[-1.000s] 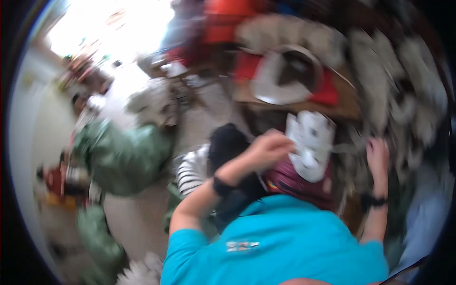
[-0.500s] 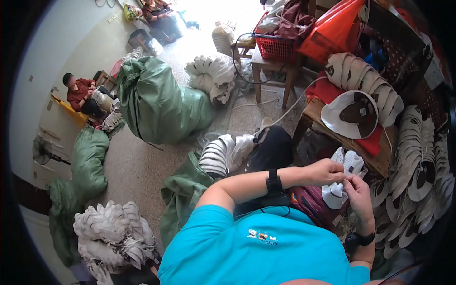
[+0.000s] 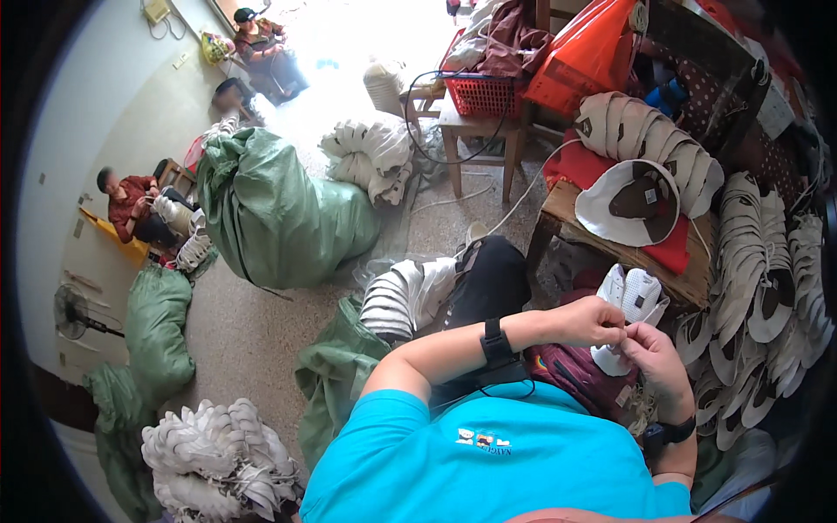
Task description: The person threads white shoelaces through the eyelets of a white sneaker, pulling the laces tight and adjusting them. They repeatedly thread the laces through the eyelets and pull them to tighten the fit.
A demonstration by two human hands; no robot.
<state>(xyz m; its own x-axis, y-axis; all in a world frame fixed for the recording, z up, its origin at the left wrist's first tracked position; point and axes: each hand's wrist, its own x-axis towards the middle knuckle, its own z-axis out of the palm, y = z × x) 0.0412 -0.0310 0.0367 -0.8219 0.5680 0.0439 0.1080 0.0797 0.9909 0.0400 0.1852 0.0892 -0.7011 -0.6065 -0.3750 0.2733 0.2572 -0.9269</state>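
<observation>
My left hand [image 3: 589,322] and my right hand [image 3: 656,356] meet fingertip to fingertip above my lap. Both are closed in a pinch, and whatever lies between the fingers is too small to make out. Just beneath and beyond them is a white shoe upper [image 3: 635,295] with a mesh-like surface and a small dark patch. Part of it is covered by my hands. Under it, a dark red patterned cloth [image 3: 567,366] covers my lap.
A wooden stool [image 3: 567,209] at right bears a red cloth and stacked white uppers [image 3: 649,144]. Strung uppers [image 3: 741,261] hang beyond my right arm. Green sacks [image 3: 270,209] and a bundle of uppers [image 3: 218,453] lie on the left. Two people sit farther off.
My view has shifted slightly, so the room's things sit a little to the left. Both hands stay pinched together, the right one turned a little; the shoe upper shows more plainly beyond them.
</observation>
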